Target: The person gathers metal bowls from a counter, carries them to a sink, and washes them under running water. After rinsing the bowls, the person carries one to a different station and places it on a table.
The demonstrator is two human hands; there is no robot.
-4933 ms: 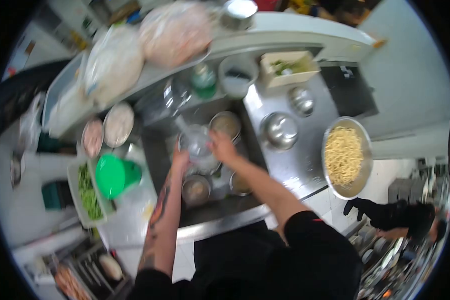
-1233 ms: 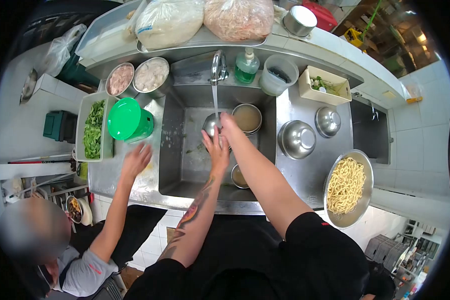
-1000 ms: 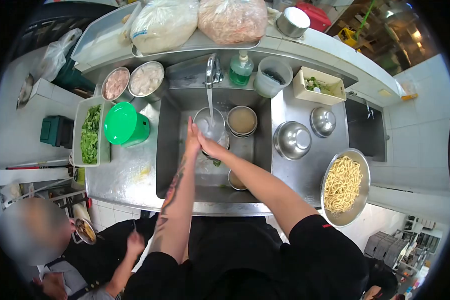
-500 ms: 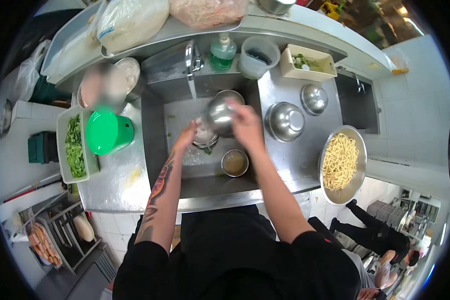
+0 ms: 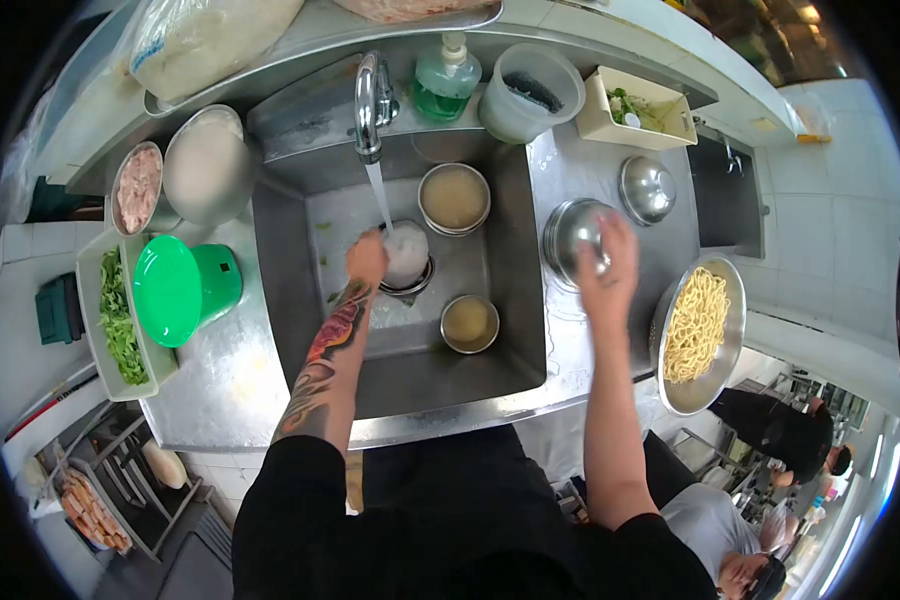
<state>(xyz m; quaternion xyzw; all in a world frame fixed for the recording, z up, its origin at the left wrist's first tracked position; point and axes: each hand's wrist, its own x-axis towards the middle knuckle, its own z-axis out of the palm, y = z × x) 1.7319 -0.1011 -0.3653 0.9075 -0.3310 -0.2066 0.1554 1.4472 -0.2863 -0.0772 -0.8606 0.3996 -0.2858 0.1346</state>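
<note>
My left hand [image 5: 367, 258] grips the rim of a metal bowl [image 5: 407, 254] under the running faucet [image 5: 368, 110]; frothy water fills it, near the sink drain. My right hand [image 5: 608, 258], blurred by motion, is over an upside-down steel bowl [image 5: 570, 240] on the right counter; its fingers look spread, and whether they touch the bowl is unclear. Two bowls of cloudy liquid stand in the sink [image 5: 400, 375]: one at the back [image 5: 454, 198], one at the front [image 5: 469, 324].
On the left are a green container [image 5: 175, 290], a tray of leafy greens [image 5: 120, 325] and bowls of food. To the right are a smaller upturned bowl [image 5: 648, 190] and a bowl of noodles [image 5: 697, 325]. Co-workers [image 5: 785, 430] stand at lower right.
My right hand has moved from the sink to the right counter, and the steel bowl it held is now out of the sink. A bowl of cloudy liquid now shows at the back.
</note>
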